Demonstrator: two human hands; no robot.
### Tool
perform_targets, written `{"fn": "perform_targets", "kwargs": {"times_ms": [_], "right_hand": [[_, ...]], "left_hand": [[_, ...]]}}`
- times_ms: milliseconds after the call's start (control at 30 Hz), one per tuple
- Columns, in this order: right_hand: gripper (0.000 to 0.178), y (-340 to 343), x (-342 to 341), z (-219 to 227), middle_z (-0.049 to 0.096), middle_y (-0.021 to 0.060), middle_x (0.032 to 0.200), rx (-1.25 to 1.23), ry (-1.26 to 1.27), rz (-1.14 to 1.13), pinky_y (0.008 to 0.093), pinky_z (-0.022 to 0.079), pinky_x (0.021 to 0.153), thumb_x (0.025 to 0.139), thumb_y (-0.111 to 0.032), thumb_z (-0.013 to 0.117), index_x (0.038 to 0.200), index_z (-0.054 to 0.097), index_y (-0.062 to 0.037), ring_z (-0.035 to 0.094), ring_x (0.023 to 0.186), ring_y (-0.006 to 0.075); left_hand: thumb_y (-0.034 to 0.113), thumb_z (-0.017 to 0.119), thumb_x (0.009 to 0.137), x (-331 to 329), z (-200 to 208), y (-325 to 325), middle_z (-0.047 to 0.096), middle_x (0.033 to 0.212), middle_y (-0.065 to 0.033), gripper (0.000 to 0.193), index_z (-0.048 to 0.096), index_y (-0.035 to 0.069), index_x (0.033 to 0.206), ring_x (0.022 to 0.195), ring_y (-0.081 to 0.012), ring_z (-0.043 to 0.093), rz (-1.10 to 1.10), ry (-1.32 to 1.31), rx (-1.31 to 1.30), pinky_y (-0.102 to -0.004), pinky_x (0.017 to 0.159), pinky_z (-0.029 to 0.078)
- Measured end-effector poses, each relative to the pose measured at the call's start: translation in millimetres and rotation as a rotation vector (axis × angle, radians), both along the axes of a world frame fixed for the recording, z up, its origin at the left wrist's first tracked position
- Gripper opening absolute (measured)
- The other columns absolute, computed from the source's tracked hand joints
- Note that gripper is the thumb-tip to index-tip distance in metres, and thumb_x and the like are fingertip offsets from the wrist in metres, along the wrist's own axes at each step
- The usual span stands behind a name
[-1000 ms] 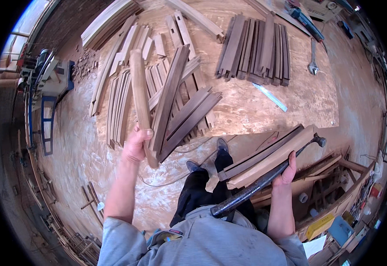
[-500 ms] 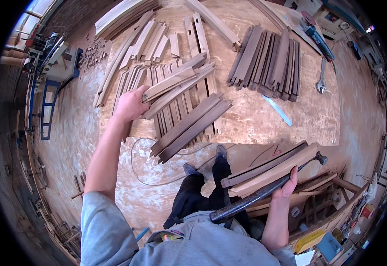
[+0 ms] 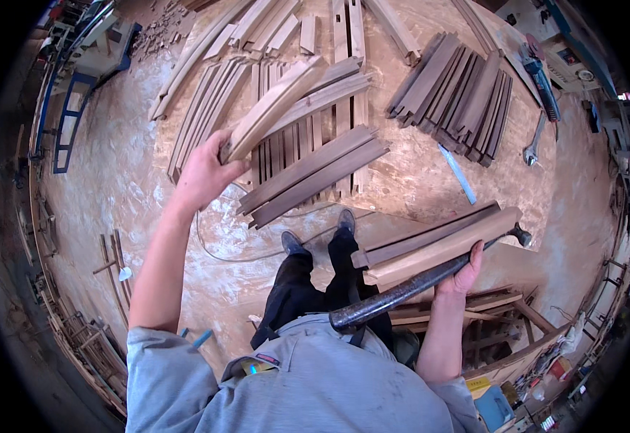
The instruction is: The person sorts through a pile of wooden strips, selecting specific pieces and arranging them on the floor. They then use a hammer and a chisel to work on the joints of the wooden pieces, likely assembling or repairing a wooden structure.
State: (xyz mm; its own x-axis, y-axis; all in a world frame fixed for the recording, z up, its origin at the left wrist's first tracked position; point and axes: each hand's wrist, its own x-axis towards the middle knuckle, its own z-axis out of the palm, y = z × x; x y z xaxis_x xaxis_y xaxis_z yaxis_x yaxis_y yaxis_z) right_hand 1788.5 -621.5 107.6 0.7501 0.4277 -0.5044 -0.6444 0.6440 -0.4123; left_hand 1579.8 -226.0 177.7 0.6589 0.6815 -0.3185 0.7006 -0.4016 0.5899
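Observation:
My left hand (image 3: 210,172) is closed on the near end of a pale wooden slat (image 3: 275,108), which is raised at a slant above the bench. Behind it a greyer slat (image 3: 322,101) lies across a row of slats. In front of the body, my right hand (image 3: 462,271) grips a hammer (image 3: 401,290) with a long dark handle, its head at the right. The same hand carries a light slat (image 3: 438,249) and a darker slat (image 3: 425,237) side by side; its fingers are mostly hidden beneath. Two dark tenoned slats (image 3: 315,173) lie together near the bench's front edge.
The plywood bench (image 3: 394,191) bears a dark slat stack (image 3: 452,94), a pale-blue strip (image 3: 458,173), an adjustable wrench (image 3: 535,141) and a blue power tool (image 3: 541,79). A cable (image 3: 217,254) curves over the floor near my feet. At lower right stands a wooden bin (image 3: 517,357).
My left hand has lifted the pale slat and turned it steeper, away from the greyer one beside it. My right hand still holds the hammer and two slats. The view has shifted.

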Motion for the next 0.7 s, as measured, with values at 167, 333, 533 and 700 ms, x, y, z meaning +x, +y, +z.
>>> {"fn": "perform_targets", "kwargs": {"times_ms": [167,333,533,700], "right_hand": [[0.067,23.6,9.9,-3.8,0.040,0.0223,0.143,-0.025,-0.002,0.077,0.0488,0.029,0.113,0.092,-0.035,0.055,0.145,0.030,-0.0023,0.040,0.131,0.0360],[0.066,42.1,8.7,5.3,0.044,0.0204,0.141,-0.003,-0.043,0.184,0.0476,0.029,0.113,0.091,-0.036,0.056,0.143,0.033,-0.0018,0.042,0.131,0.0336],[0.064,44.4,8.0,3.0,0.044,0.0209,0.141,-0.022,-0.024,0.196,0.0476,0.031,0.112,0.093,-0.036,0.053,0.143,0.034,-0.0024,0.042,0.130,0.0337],[0.061,30.0,9.2,-8.4,0.041,0.0229,0.142,0.007,-0.036,0.186,0.0508,0.030,0.112,0.093,-0.034,0.052,0.143,0.033,-0.0037,0.041,0.131,0.0360]], "left_hand": [[0.020,0.073,0.075,-7.6,-12.3,-52.1,0.065,0.097,-0.0212,0.045,0.056,-0.002,0.111,0.089,-0.0371,0.063,0.039,0.108,0.176,-0.0397,0.078,0.050],[0.025,0.077,0.071,6.0,-24.6,-81.4,0.062,0.105,-0.0192,0.048,0.057,-0.001,0.105,0.102,-0.0354,0.057,-0.166,0.147,0.314,-0.0407,0.086,0.048],[0.021,0.079,0.070,21.9,-50.5,-106.2,0.051,0.124,-0.0254,0.047,0.053,-0.004,0.101,0.117,-0.0378,0.049,-0.309,0.056,0.412,-0.0423,0.100,0.040],[0.019,0.078,0.069,27.6,-59.3,-106.0,0.052,0.125,-0.0246,0.044,0.052,-0.002,0.097,0.115,-0.0377,0.050,-0.322,0.064,0.480,-0.0429,0.097,0.041]]}}
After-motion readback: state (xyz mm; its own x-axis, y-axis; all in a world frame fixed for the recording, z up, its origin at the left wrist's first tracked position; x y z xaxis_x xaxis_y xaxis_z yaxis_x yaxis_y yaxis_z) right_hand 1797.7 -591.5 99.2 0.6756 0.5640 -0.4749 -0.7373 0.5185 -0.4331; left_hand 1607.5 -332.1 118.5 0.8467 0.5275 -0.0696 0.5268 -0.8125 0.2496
